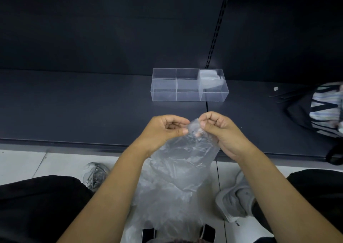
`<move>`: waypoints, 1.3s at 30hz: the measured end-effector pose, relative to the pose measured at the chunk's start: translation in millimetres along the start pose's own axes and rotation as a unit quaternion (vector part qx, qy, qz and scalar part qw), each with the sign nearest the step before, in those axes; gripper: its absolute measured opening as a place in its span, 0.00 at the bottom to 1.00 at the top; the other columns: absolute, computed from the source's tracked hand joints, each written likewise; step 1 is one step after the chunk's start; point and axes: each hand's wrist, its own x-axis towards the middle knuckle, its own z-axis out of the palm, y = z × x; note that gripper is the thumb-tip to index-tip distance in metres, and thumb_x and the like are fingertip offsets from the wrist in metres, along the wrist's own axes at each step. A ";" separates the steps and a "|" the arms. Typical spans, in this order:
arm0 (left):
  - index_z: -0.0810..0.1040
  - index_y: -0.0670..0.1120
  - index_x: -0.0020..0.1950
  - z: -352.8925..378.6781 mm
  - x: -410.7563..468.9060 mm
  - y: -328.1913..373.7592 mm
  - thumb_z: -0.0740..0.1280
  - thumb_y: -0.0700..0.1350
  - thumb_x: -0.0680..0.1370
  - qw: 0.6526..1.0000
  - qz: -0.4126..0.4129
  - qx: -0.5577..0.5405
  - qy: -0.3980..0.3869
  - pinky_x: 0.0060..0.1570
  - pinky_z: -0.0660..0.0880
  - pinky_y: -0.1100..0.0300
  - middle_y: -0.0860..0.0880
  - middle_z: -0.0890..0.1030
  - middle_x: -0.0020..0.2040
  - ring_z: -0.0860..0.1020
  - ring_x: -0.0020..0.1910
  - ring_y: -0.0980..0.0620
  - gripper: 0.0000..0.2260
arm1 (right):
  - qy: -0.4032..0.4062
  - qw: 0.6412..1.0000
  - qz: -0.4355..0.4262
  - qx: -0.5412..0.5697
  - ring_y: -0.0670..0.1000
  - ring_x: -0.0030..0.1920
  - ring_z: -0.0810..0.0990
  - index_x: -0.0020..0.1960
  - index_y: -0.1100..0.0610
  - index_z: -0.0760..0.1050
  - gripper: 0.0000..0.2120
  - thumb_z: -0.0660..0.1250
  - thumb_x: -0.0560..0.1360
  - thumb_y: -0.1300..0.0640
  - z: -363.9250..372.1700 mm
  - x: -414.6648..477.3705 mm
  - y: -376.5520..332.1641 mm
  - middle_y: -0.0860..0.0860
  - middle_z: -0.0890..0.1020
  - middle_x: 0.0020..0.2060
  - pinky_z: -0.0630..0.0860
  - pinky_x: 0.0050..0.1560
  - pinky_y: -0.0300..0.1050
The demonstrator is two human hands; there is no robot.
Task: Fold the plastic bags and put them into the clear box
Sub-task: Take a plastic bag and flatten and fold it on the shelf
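Pinching: top edge of a crumpled clear plastic bag (178, 168), gripped from both sides between thumb and forefinger.
Left hand (167, 129): thumb tip pressed to forefinger on the bag's left corner, remaining fingers curled into the palm.
Right hand (219, 129): same pinch on the right corner, remaining fingers curled; just beside the left hand, only the bag's edge between them.
Bag position: held up over the front of the dark shelf (83, 103), hanging between the forearms, lower part rumpled over the pale floor (27, 165).
Clear box (189, 95): standing on the shelf beyond the hands, apart from them, divided into three compartments side by side.
Right compartment: holding a folded bag (209, 78), whitish, toward the far wall.
Shelf, right end: striped black-and-white carrier (323, 109), with a small white scrap (275, 88) near it.
Floor: one grey shoe (235, 196) right of the hanging bag, another grey shoe (95, 174) left of it.
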 end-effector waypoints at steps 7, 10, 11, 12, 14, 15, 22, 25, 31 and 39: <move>0.84 0.50 0.47 4.3 4.7 -1.7 0.75 0.41 0.72 0.999 -0.004 0.042 0.025 0.52 0.78 0.63 0.50 0.85 0.45 0.82 0.47 0.53 0.07 | 0.018 0.999 0.027 0.039 0.47 0.35 0.81 0.44 0.55 0.78 0.03 0.68 0.72 0.57 3.0 2.2 1.4 0.51 0.82 0.35 0.78 0.37 0.39; 0.85 0.49 0.46 3.6 5.2 -2.1 0.71 0.45 0.76 0.997 -0.033 -0.013 0.061 0.46 0.79 0.65 0.51 0.85 0.43 0.83 0.45 0.54 0.03 | 0.023 0.998 0.052 -0.010 0.50 0.39 0.83 0.49 0.57 0.77 0.12 0.70 0.71 0.50 -0.5 2.3 2.4 0.53 0.84 0.40 0.79 0.38 0.42; 0.85 0.49 0.45 2.5 5.4 -2.4 0.70 0.45 0.77 0.995 -0.045 -0.040 0.081 0.42 0.78 0.65 0.52 0.85 0.41 0.83 0.42 0.55 0.04 | 0.020 0.997 0.065 -0.035 0.52 0.41 0.84 0.52 0.57 0.78 0.16 0.71 0.70 0.48 -2.6 2.0 2.1 0.54 0.85 0.43 0.80 0.40 0.44; 0.85 0.49 0.44 0.7 5.8 -3.3 0.69 0.46 0.77 0.991 -0.058 -0.061 0.101 0.41 0.78 0.64 0.52 0.85 0.39 0.82 0.38 0.56 0.06 | 0.018 0.995 0.081 -0.054 0.53 0.43 0.84 0.53 0.57 0.79 0.19 0.73 0.67 0.47 -5.0 1.5 1.6 0.56 0.85 0.46 0.80 0.42 0.45; 0.84 0.48 0.43 -2.4 6.5 -5.9 0.68 0.48 0.78 0.985 -0.087 -0.073 0.126 0.43 0.78 0.61 0.51 0.83 0.38 0.79 0.37 0.55 0.08 | 0.020 0.992 0.097 -0.082 0.51 0.43 0.84 0.49 0.56 0.81 0.18 0.75 0.63 0.49 -10.3 1.4 1.9 0.55 0.85 0.44 0.80 0.43 0.43; 0.84 0.48 0.43 -2.7 6.5 -7.1 0.67 0.49 0.78 0.984 -0.100 -0.075 0.130 0.45 0.77 0.60 0.50 0.83 0.39 0.79 0.38 0.54 0.09 | 0.023 0.990 0.095 -0.102 0.48 0.41 0.84 0.45 0.57 0.82 0.15 0.75 0.63 0.50 -12.5 1.5 1.5 0.53 0.85 0.41 0.78 0.43 0.40; 0.79 0.48 0.40 5.0 5.0 -10.4 0.63 0.48 0.81 0.980 -0.099 -0.118 0.127 0.38 0.77 0.60 0.50 0.81 0.36 0.79 0.36 0.54 0.12 | 0.053 0.975 0.089 -0.197 0.44 0.53 0.81 0.57 0.49 0.79 0.20 0.64 0.72 0.39 -14.8 2.8 -1.7 0.45 0.83 0.52 0.74 0.60 0.42; 0.78 0.48 0.40 10.1 3.7 -10.3 0.63 0.48 0.80 0.983 -0.091 -0.119 0.104 0.36 0.76 0.62 0.52 0.80 0.34 0.78 0.33 0.55 0.11 | -0.034 0.986 0.066 -0.150 0.45 0.60 0.79 0.69 0.45 0.67 0.26 0.66 0.72 0.42 -7.7 5.0 -6.7 0.48 0.81 0.58 0.72 0.63 0.43; 0.79 0.49 0.39 9.6 0.7 -9.3 0.65 0.50 0.79 0.972 -0.130 -0.172 0.090 0.33 0.77 0.62 0.49 0.81 0.33 0.79 0.31 0.53 0.11 | -0.032 0.986 0.093 -0.133 0.46 0.40 0.80 0.49 0.56 0.82 0.08 0.72 0.71 0.60 -1.4 7.8 1.8 0.52 0.84 0.39 0.77 0.45 0.38; 0.81 0.52 0.36 4.9 0.1 -9.1 0.63 0.55 0.79 0.974 -0.133 -0.157 0.095 0.37 0.77 0.60 0.50 0.82 0.36 0.80 0.35 0.54 0.15 | 0.051 0.996 0.056 -0.052 0.44 0.61 0.76 0.48 0.52 0.78 0.05 0.65 0.76 0.53 -5.9 7.9 0.9 0.46 0.80 0.58 0.69 0.65 0.45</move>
